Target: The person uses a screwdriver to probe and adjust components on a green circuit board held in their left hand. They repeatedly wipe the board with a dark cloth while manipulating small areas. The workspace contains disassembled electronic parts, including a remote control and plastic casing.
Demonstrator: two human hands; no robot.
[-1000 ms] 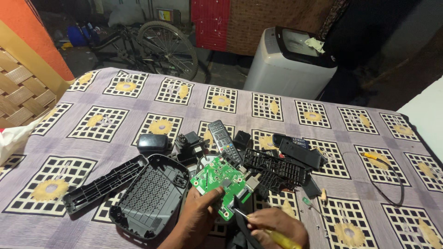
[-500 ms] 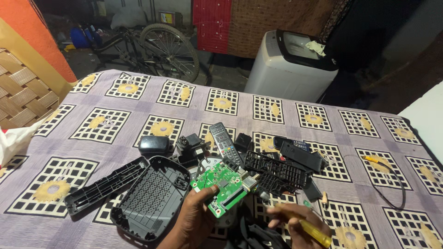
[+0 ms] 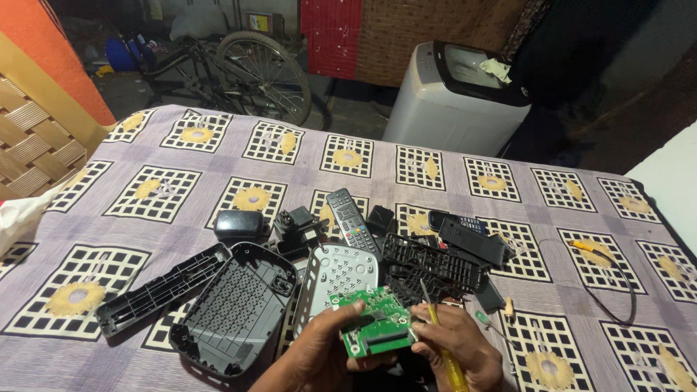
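My left hand (image 3: 323, 352) grips a green circuit board (image 3: 374, 319) by its lower left edge, low in the head view. My right hand (image 3: 457, 345) holds a yellow-handled screwdriver (image 3: 439, 341), its metal tip pointing up past the board's right edge. Just behind the board lies a grey perforated cover (image 3: 334, 272). A black vented casing shell (image 3: 232, 308) rests to the left of my left hand.
On the patterned cloth (image 3: 152, 189) lie a long black panel (image 3: 163, 290), a remote control (image 3: 352, 221), black adapters (image 3: 298, 226), a small black box (image 3: 238, 225), black grille parts (image 3: 432, 265) and a cable (image 3: 617, 283). Beyond the cloth's far edge stand a grey bin (image 3: 454, 101) and a bicycle (image 3: 247, 69).
The board has dropped lower and closer to me, uncovering the grey cover. My right hand has brought the screwdriver up to the board's right edge.
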